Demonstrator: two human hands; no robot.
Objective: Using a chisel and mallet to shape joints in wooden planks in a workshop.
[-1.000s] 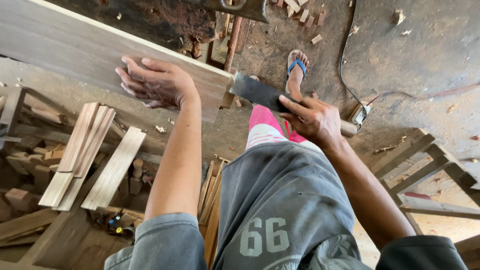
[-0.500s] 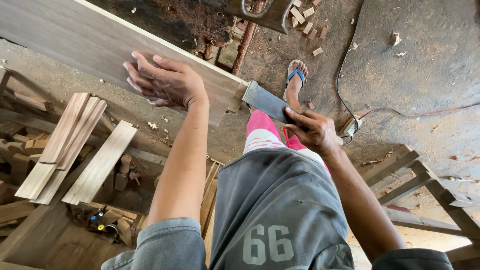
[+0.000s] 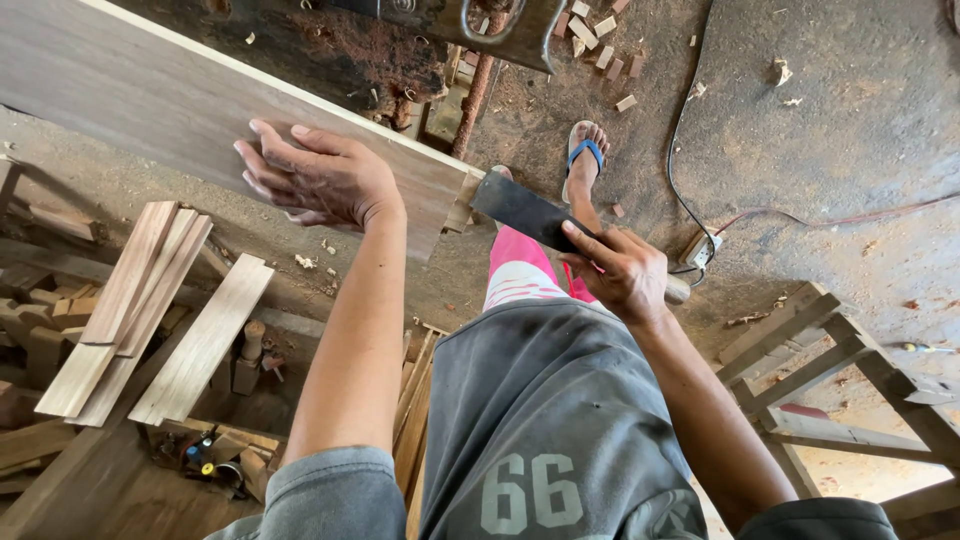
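Observation:
My left hand (image 3: 320,178) lies flat, fingers spread, on the near edge of a long grey wooden board (image 3: 150,100) that runs from the upper left toward the centre. My right hand (image 3: 615,268) grips a broad dark blade with a pale handle (image 3: 525,212), its tip touching the board's right end (image 3: 455,195). Below are my grey shirt, pink shorts and a foot in a blue sandal (image 3: 585,160).
Several loose wooden slats (image 3: 150,310) lie on a bench at the left, with small tools below. A dark machine (image 3: 440,25) stands at the top. Wood offcuts and a cable with a socket (image 3: 700,250) are on the dirt floor. A wooden frame (image 3: 850,370) stands at the right.
The view has shifted slightly, so board and hands sit a little lower and to the left. The blade has stayed at the board's end, and my left hand still rests on the board.

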